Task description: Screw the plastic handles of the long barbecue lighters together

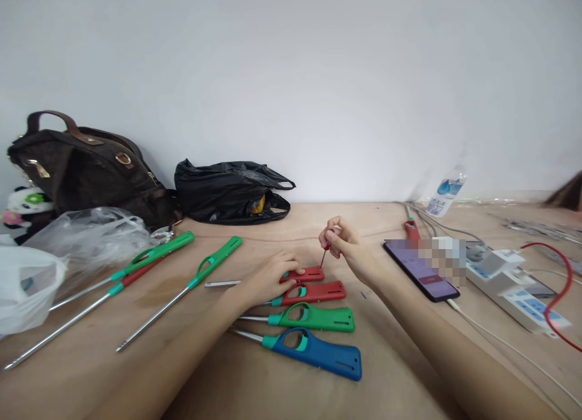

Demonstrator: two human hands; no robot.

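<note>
My right hand (345,250) is closed around the dark red handle of a small screwdriver (323,258). Its thin shaft points down, and the tip meets the end of a red gas lighter (313,274). My left hand (273,277) grips that lighter near its trigger, hiding part of it, and its metal tube (222,283) sticks out to the left. Nearer to me lie a second red lighter (334,291), a green lighter (339,319) and a blue lighter (336,356), side by side with handles to the right. My left arm covers parts of their tubes.
On the left are more lighters (222,253), plastic bags (97,232) and a dark backpack (104,171). A black bag (218,190) sits by the wall. To the right are a phone (416,271), a power strip (522,305) with cables, a bottle (448,193) and another red lighter (411,231).
</note>
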